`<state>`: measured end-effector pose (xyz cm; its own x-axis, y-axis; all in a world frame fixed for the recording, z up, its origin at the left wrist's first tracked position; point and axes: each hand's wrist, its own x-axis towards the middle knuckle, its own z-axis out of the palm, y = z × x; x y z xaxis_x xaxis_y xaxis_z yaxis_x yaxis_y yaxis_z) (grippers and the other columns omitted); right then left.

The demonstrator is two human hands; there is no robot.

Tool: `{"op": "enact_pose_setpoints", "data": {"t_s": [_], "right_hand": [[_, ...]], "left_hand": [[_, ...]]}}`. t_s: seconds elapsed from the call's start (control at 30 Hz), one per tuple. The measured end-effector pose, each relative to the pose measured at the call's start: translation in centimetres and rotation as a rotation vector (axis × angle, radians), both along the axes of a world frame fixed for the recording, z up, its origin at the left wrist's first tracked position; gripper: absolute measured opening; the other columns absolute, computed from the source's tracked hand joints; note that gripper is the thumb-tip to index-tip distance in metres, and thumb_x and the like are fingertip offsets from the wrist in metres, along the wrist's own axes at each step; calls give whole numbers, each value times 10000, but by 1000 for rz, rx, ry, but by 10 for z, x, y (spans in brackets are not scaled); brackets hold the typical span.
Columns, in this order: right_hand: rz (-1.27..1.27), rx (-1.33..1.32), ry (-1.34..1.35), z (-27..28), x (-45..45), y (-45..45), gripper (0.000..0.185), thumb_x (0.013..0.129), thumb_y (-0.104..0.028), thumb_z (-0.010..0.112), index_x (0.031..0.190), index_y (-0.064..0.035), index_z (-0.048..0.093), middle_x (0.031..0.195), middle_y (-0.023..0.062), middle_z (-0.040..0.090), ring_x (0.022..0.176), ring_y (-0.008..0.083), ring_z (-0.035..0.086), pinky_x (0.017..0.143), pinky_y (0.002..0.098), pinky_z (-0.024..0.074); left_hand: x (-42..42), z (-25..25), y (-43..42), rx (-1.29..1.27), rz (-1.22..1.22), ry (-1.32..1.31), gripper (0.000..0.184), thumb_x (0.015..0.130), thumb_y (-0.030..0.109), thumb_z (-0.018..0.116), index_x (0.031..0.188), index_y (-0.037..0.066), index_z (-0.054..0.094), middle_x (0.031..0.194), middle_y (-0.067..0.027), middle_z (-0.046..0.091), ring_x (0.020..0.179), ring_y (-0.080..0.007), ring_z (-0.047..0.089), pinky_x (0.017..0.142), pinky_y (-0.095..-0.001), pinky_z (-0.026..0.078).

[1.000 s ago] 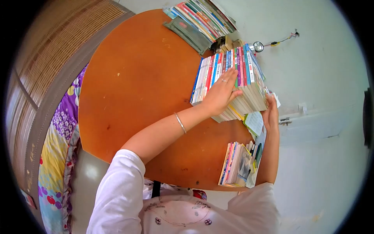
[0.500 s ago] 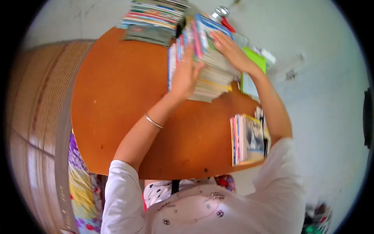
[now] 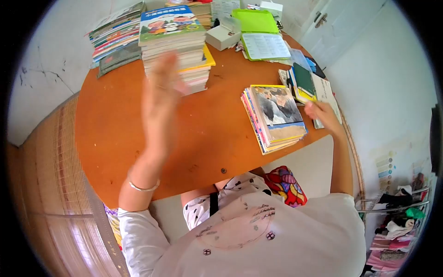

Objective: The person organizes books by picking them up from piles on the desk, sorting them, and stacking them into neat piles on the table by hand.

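My left hand (image 3: 161,97) is raised in front of the tall stack of books (image 3: 175,48), blurred by motion, with its fingers stretched upward and nothing in it. A picture-book cover with cartoon figures tops that stack, and a yellow book sticks out of its side. My right hand (image 3: 324,115) is just right of a smaller stack of books (image 3: 277,113), its fingers loosely bent and holding nothing that I can see. Whether it touches the stack I cannot tell. The top book there has a dark and white picture with a yellow edge.
A stack of magazines (image 3: 117,39) stands at the back left of the brown table (image 3: 115,134). Behind are a white box (image 3: 224,36) and an open green case (image 3: 256,21). Notebooks (image 3: 303,78) lie at the right edge. A clothes rack (image 3: 397,212) stands at lower right.
Both hands have come off the tall stack. My right hand has moved down to the smaller stack's right side; my left has drawn back. The view has turned right.
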<state>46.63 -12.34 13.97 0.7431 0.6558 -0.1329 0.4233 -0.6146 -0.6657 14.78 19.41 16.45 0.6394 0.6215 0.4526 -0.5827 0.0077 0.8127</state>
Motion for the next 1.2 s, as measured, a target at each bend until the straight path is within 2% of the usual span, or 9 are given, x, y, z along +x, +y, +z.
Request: {"op": "enact_pose_setpoints", "data": {"t_s": [0.17,0.2,0.27,0.33,0.67,0.77,0.9,0.97,1.2], "right_hand": [[-170,60,178,-60,-13,-2,765,849,-686,490,878,53,685,782,123,657,722,177,597,669,294,463],[-193,134,202,-74,-9,5,790,849,-697,475,873,65,684,795,140,661,740,196,604,684,318,466],[-139,109,126,-89,1,16,829,825,-724,477,852,78,684,794,170,664,763,225,617,712,347,468],[-88,-255,72,-60,-11,25,847,817,-739,465,827,81,676,756,169,651,740,245,617,710,366,467],[-62,158,65,-82,-68,19,678,870,-620,504,962,36,652,855,225,657,893,363,628,819,417,451],[-31,407,89,-89,-98,18,628,905,-467,559,1285,29,488,1167,218,592,1110,328,551,967,364,388],[1,620,46,-98,-114,22,598,888,-386,618,1292,31,476,1220,194,561,1135,306,531,979,375,384],[0,793,375,-98,-125,29,601,856,-307,671,1298,37,454,1225,147,550,1132,249,520,983,356,388],[329,902,390,-114,-132,68,545,774,-199,754,1202,18,496,1138,99,577,1022,196,562,894,340,452]], "left_hand": [[70,-80,-67,-546,-580,604,778,898,302,597,1471,-20,180,1538,-195,152,1432,-293,125,1146,-466,115],[87,-96,-71,-529,-565,609,778,898,302,597,1471,-20,180,1538,-195,152,1432,-293,125,1146,-466,115],[115,-118,-76,-654,-479,709,408,912,306,561,1248,78,527,1231,-41,515,1110,-184,467,968,-423,363],[127,-128,-78,-638,-564,646,367,919,312,556,1203,80,557,1189,-34,545,1070,-176,493,950,-415,381],[122,-95,-104,-616,-388,666,409,801,283,730,1046,-17,599,955,-121,658,847,-237,653,808,-351,527],[107,-100,-105,-606,-368,594,538,778,239,738,1156,-53,492,1079,-133,600,937,-229,621,827,-362,521],[75,-97,-113,-494,-337,368,638,731,80,737,1251,-24,384,1174,-124,528,1052,-212,558,910,-351,471],[63,-91,-114,-377,-328,206,708,665,-27,732,1280,31,386,1178,-88,529,1119,-196,513,999,-331,389],[17,-54,-83,-120,-261,261,1000,573,13,805,1412,37,261,1332,-84,429,1308,-207,342,1093,-349,267]]}}
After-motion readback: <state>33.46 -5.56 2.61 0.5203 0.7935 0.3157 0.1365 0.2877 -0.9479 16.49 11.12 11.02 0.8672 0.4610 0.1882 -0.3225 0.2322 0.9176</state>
